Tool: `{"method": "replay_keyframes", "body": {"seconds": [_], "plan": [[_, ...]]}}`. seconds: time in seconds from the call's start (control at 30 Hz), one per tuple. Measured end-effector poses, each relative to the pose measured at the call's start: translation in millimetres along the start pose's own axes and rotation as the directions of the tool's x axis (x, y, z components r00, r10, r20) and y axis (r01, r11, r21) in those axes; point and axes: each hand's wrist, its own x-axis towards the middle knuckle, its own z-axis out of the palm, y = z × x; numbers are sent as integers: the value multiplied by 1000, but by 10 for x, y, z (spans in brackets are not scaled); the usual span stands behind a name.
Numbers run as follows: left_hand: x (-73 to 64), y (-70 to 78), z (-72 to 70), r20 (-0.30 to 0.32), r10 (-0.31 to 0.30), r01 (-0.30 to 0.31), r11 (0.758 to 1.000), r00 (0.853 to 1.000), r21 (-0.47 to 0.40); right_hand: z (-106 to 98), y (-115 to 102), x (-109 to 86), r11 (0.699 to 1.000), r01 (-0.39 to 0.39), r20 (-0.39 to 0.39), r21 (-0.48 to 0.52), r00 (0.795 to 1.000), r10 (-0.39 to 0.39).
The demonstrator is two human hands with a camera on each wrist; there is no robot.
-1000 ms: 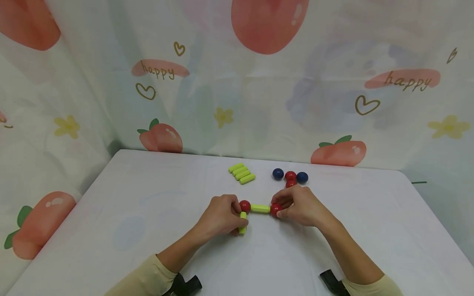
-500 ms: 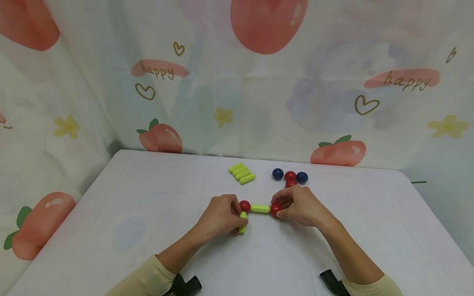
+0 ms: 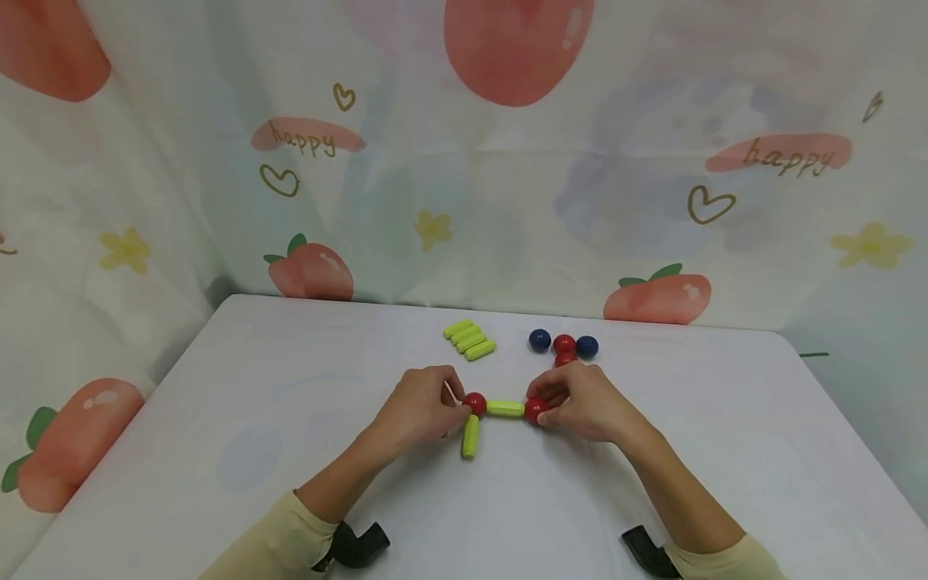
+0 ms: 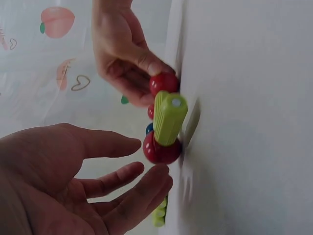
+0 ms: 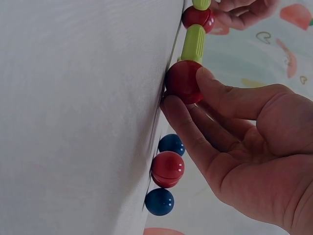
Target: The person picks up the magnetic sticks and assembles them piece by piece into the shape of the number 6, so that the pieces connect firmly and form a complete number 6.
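Two red balls stand at the ends of a yellow-green stick [image 3: 505, 409]. A second yellow-green stick [image 3: 470, 437] runs from the left red ball [image 3: 474, 403] toward the person; a small shiny metal spot [image 4: 176, 102] shows in its end. My left hand [image 3: 423, 403] is at the left ball, its thumb and fingertips spread around the ball's edge. In the left wrist view, a thin gap shows between thumb and ball. My right hand [image 3: 589, 403] pinches the right red ball [image 5: 184, 81] between thumb and fingers, close over the white table.
Several loose yellow-green sticks [image 3: 469, 339] lie side by side behind the hands. Two blue balls, one on the left [image 3: 540, 340] and one on the right [image 3: 587, 347], flank two more red balls [image 3: 564, 345]. A printed cloth [image 3: 493, 201] hangs behind the table [image 3: 304, 451].
My left hand has let go of the front stick and moved up to the left red ball. The right hand keeps its hold on the right ball. The head view has shifted slightly.
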Motion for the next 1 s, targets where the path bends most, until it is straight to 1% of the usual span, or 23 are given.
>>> {"method": "replay_keyframes", "body": {"seconds": [0.07,0.13,0.2,0.27,0.33,0.43,0.53,0.6,0.67,0.9,1.0], "plan": [[57,1,-52,0,9,-9,999,1000,39,0,-2,4,1000,0,1,4,1000,0],[128,0,-103,22,22,-24,997,1000,73,-1,-4,8,1000,2,2,8,1000,-2],[206,1,-154,64,46,-51,995,997,81,-4,-6,11,1000,2,3,8,1000,-2],[286,-2,-195,122,71,-81,993,990,80,-5,-4,13,1000,2,4,6,1000,-2],[358,-8,-218,186,98,-113,991,978,72,-6,0,14,1000,0,6,5,1000,0],[430,-28,-214,268,138,-155,987,954,45,-6,7,13,1000,-3,5,8,1000,3],[466,-58,-185,315,172,-184,983,933,10,-14,6,8,1000,-5,6,8,1000,5],[473,-76,-174,324,187,-195,981,927,-8,-19,2,6,1000,-10,8,8,1000,10],[481,-88,-171,323,195,-200,980,926,-19,-26,-2,6,1000,-13,10,6,1000,13],[463,-116,-161,301,182,-182,983,936,-27,-14,-2,9,1000,-8,11,14,1000,8],[450,-104,-160,292,182,-184,983,939,-23,-18,-2,-1,1000,-10,10,10,1000,10]]}}
